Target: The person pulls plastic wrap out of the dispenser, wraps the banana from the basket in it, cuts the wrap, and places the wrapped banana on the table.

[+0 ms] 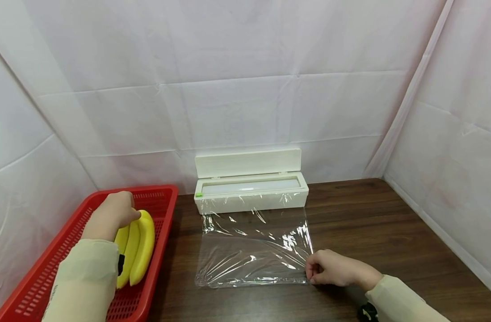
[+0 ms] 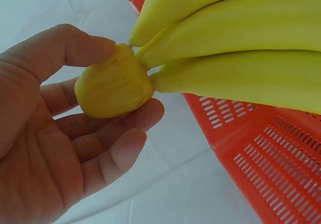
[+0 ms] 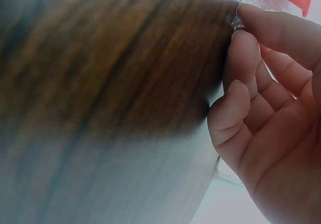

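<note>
My left hand [image 1: 113, 213] pinches the stem end of a bunch of yellow bananas [image 1: 143, 250] over the red basket [image 1: 170, 223]. In the left wrist view, thumb and fingers grip the thick yellow stem [image 2: 115, 83], and several bananas [image 2: 241, 33] fan out from it. My right hand [image 1: 329, 268] pinches the near right corner of a sheet of clear plastic wrap [image 1: 253, 255], which runs from a white wrap dispenser box [image 1: 251, 204] onto the table. A crumpled bit of wrap [image 3: 237, 23] shows between thumb and finger in the right wrist view.
The dispenser's lid [image 1: 248, 163] stands raised at the back, and a small green piece [image 1: 199, 194] sits on its left end. Dark wood table [image 1: 350, 214] lies under everything. White cloth walls [image 1: 237, 89] enclose the back and both sides.
</note>
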The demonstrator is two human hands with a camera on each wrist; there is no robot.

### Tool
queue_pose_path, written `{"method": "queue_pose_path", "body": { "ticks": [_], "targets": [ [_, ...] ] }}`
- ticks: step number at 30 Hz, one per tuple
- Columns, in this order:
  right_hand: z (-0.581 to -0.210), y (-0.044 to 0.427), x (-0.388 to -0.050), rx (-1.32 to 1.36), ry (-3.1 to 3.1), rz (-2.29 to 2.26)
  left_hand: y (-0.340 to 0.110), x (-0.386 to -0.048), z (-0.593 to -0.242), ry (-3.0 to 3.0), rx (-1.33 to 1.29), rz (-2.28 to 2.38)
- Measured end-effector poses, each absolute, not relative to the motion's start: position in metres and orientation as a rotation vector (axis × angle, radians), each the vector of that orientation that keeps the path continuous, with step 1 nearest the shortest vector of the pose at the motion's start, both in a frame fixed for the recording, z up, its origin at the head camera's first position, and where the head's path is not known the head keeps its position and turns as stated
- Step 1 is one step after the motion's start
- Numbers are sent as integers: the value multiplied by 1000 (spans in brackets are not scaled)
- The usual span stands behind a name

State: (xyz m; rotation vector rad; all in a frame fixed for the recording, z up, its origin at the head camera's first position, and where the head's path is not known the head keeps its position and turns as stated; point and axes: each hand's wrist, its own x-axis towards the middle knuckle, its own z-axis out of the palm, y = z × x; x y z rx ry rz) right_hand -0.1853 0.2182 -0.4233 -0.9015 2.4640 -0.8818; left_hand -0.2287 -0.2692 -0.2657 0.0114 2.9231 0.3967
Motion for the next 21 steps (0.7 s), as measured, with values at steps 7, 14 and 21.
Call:
{"method": "queue_pose_path", "body": {
  "ticks": [7,14,21],
  "targets": [
    [-422,218,-185,-899,2460,-885,-273,-229,-264,2933,15,374],
    [-423,217,-185,-905,2463,-891,-277,-230,-263,2963,31,360],
    [-423,217,-185,-898,2454,-896,-277,-228,-262,2977,23,366]
  ]
}}
